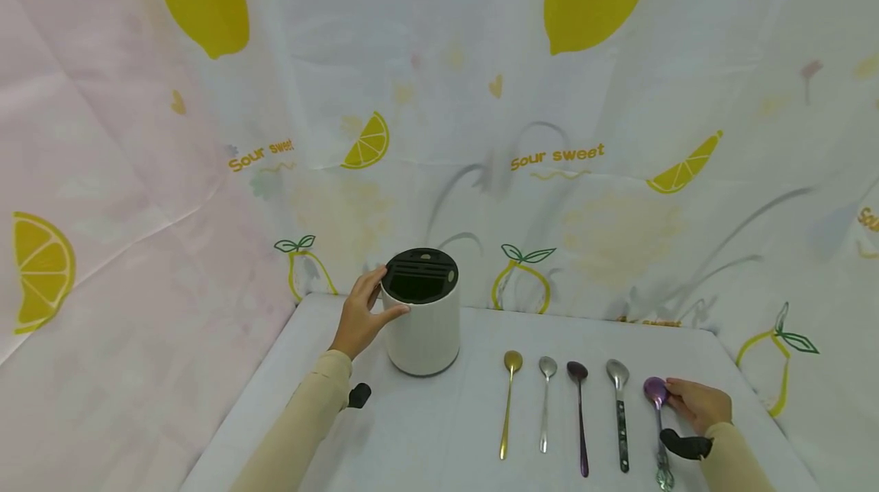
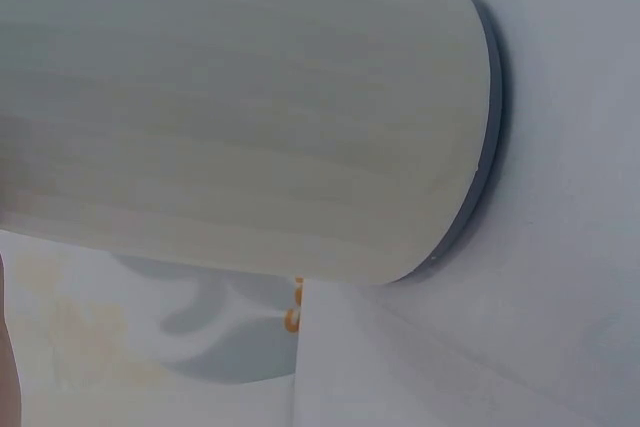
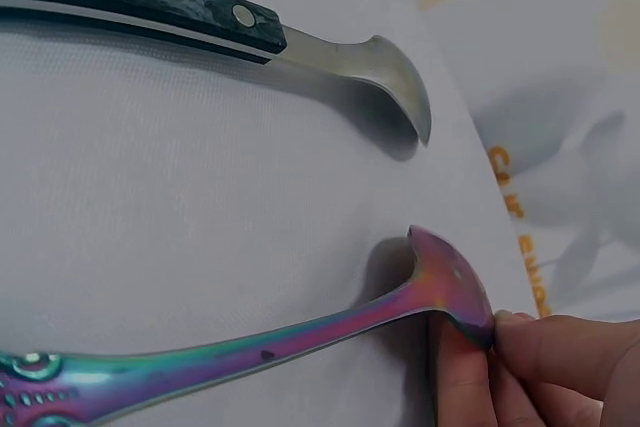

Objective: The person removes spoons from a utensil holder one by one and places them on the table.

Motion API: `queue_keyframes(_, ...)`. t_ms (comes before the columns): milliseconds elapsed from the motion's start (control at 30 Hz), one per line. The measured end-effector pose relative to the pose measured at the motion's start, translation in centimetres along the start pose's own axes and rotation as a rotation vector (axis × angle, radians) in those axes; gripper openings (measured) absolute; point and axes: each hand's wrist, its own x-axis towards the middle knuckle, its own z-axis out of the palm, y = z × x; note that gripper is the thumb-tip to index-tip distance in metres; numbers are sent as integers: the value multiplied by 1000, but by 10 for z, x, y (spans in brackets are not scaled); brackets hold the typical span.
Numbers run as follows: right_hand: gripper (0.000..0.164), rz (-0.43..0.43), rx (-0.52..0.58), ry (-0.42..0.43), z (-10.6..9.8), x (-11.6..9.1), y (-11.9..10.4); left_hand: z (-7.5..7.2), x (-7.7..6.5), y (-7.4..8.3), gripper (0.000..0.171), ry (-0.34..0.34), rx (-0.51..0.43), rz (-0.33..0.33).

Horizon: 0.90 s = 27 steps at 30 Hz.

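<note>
On the left of the head view my left hand (image 1: 360, 318) grips the upper side of a white cylindrical utensil holder (image 1: 422, 339), thumb at the front and fingers by the rim. The holder stands upright and has a black slotted top (image 1: 420, 275). The left wrist view shows its pale wall (image 2: 250, 127) and dark base rim. At the far right, my right hand (image 1: 702, 405) pinches the bowl edge of an iridescent purple spoon (image 1: 655, 391). In the right wrist view thumb and fingers meet at that bowl (image 3: 455, 282); the ornate handle is partly cut off.
Left of the purple spoon lie a silver spoon with a dark riveted handle (image 1: 621, 431), a dark spoon (image 1: 581, 416), a plain silver spoon (image 1: 545, 404) and a gold spoon (image 1: 509, 404). They lie on a white-covered table (image 1: 426, 431). A lemon-print cloth (image 1: 439, 95) hangs behind.
</note>
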Motion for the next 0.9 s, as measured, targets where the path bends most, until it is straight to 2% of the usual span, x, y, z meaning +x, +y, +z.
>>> queue_keyframes(200,4,-23,0,43,0,-3,1,6,5,-31,82,4,3,-1)
queue_keyframes(267,4,-36,-3,39,-1,-5,1,6,6,-36,82,4,4,-3)
queue_keyframes(367,2,-48,-11,43,-2,-7,0,5,6,-38,83,2,1,-7)
queue_keyframes(533,10,-52,-18,54,-7,-7,-1,5,6,-38,84,-5,8,-6)
queue_keyframes(667,10,-49,-46,63,-9,-6,-2,6,7,-40,85,-5,13,-4)
queue_keyframes(800,11,-80,-152,75,-9,-5,-2,6,8,-40,84,-2,8,-2)
queue_keyframes(900,26,-140,-238,65,-8,-7,-5,7,8,-41,84,1,3,-4)
